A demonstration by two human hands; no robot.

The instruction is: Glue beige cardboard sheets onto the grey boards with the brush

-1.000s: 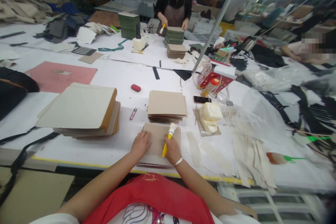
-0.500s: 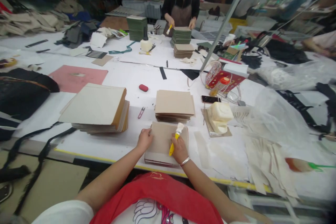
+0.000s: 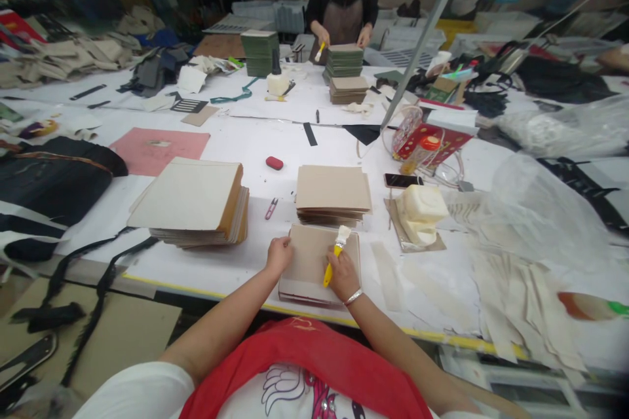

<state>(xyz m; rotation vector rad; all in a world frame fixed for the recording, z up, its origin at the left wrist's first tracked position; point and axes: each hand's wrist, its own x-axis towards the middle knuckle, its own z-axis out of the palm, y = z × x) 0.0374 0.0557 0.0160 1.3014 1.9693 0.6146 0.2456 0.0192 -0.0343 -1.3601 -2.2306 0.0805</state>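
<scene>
A tan square board (image 3: 310,260) lies on a small stack at the table's near edge. My left hand (image 3: 279,255) is closed at its left edge, pressing it down. My right hand (image 3: 343,276) is closed round a yellow-handled brush (image 3: 335,254), whose white bristles rest near the board's far right corner. Just beyond lies a taller stack of tan boards (image 3: 333,194). A cream-coloured glue jug (image 3: 420,212) sits to the right on a piece of card.
A big stack of cream sheets (image 3: 194,203) lies to the left, a pink board (image 3: 160,149) behind it. Small snips (image 3: 270,208), a red eraser-like lump (image 3: 274,162), a phone (image 3: 403,180) and a red bag (image 3: 432,141) are nearby. A person across the table brushes green stacks (image 3: 343,60). A metal pole (image 3: 425,33) slants up.
The camera has swung left and slightly down, so everything has shifted to the right in view. Both hands stay on the board with the brush in the same place.
</scene>
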